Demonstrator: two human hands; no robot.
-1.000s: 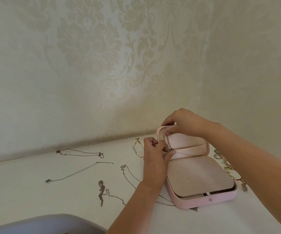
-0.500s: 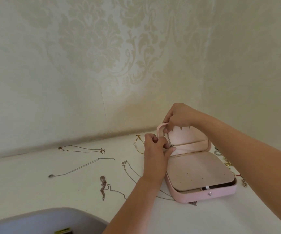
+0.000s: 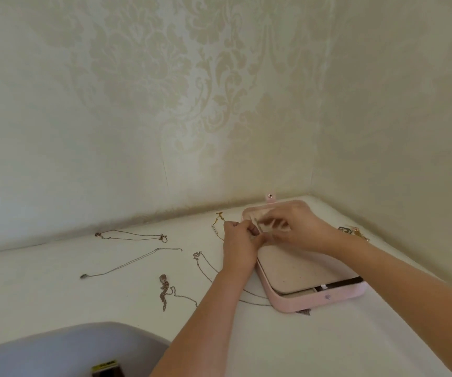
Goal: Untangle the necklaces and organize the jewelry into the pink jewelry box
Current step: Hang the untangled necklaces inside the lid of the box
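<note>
Pink leatherette covered the jewelry box (image 3: 320,297), which sat open on the white table (image 3: 56,295) close to the corner of the wall. Its lid (image 3: 287,206) was tipped well back and its padded tray faced up. In the head view the 2 hands met over the lid's left end. The left hand (image 3: 239,246) had its fingers curled, with thumb and forefinger pinching a thin chain (image 3: 256,223). The chain showed as a short pale streak rising from that pinch toward the lid's inner face, so its long axis ran up and away from the person. The right hand (image 3: 301,229) reached in across the lid from the right, but its fingers (image 3: 272,225) were smeared by motion, and whether they held the chain could not be told. The chain's far end lay beyond the left pinch, on the lid side, so the right hand looked the nearer to seat it there, with the left steadying the lower end. Left of the box, 5 loose necklaces lay apart on the table, among them a gold necklace (image 3: 217,224) near the left hand and a pendant necklace (image 3: 163,289) nearer the person. A small heap of jewelry (image 3: 354,232) lay just beside the box's right side.
</note>
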